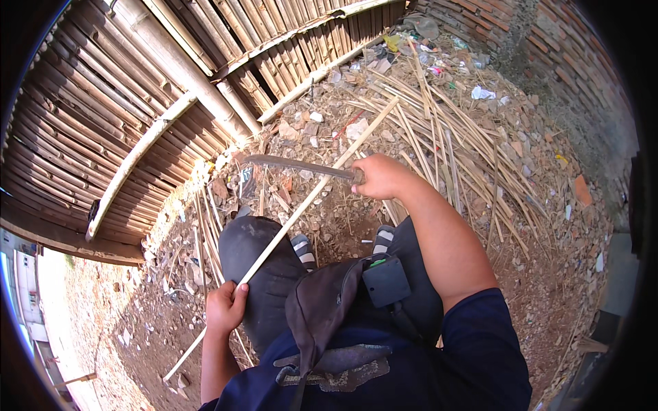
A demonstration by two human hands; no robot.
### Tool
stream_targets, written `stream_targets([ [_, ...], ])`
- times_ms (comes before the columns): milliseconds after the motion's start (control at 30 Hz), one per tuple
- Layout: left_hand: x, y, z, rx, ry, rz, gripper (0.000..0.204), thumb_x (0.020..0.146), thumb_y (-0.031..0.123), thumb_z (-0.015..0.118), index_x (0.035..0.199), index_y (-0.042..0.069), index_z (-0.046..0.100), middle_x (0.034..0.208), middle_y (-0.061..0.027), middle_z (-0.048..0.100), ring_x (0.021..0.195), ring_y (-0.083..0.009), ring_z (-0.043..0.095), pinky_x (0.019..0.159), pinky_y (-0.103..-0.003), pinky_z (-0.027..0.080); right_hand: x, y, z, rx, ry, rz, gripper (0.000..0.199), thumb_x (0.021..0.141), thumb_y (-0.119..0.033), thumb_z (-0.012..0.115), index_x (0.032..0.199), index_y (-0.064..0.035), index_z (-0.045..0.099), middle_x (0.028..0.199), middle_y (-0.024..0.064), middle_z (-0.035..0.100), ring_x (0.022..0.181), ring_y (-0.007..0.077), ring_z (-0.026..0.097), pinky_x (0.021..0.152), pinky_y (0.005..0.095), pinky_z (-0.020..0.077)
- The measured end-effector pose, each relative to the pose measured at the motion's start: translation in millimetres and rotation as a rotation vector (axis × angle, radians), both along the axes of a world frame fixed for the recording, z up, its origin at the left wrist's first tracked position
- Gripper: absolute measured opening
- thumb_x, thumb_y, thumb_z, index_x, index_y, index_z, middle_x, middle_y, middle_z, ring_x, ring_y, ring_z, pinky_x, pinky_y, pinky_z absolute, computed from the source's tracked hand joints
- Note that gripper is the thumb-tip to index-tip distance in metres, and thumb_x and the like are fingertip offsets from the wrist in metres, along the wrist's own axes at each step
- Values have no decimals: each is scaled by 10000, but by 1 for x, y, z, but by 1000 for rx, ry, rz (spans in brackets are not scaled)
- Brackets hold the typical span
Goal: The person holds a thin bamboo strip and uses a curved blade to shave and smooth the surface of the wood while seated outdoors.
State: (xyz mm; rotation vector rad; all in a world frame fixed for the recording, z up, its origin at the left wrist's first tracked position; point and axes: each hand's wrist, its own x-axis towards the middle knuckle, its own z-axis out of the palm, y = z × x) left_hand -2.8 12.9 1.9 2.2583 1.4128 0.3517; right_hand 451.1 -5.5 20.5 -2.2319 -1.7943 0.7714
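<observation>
My left hand (226, 307) is closed around a long pale bamboo strip (295, 218) beside my left knee. From there the strip slants up and away to the right, and its lower end reaches down toward the ground on my left. My right hand (382, 178) grips the handle of a machete (293, 163) with a dark, worn blade. The blade points left and crosses the strip in its upper part. Whether its edge bites into the bamboo I cannot tell.
Many split bamboo strips (452, 147) lie heaped on the rubble ahead to the right. More sticks (205, 233) lie by my left knee. A bamboo-slat wall (89, 130) stands on the left, a brick wall (569, 55) at far right. A black bag (325, 301) hangs before me.
</observation>
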Motion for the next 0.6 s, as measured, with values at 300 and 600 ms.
stream_targets([
  [300,1,-1,4,-17,5,4,477,961,322,691,654,14,494,534,-178,498,484,-356,512,512,-442,412,-3,-1,8,-42,12,-3,539,873,-337,759,1328,-70,646,1232,195,697,1145,370,665,981,460,536],
  [600,1,0,3,-19,19,5,485,961,331,694,653,14,493,536,-181,500,485,-359,520,510,-443,410,0,0,-2,5,-1,0,478,862,-338,767,1265,-97,680,1175,185,714,1105,373,678,948,466,544],
])
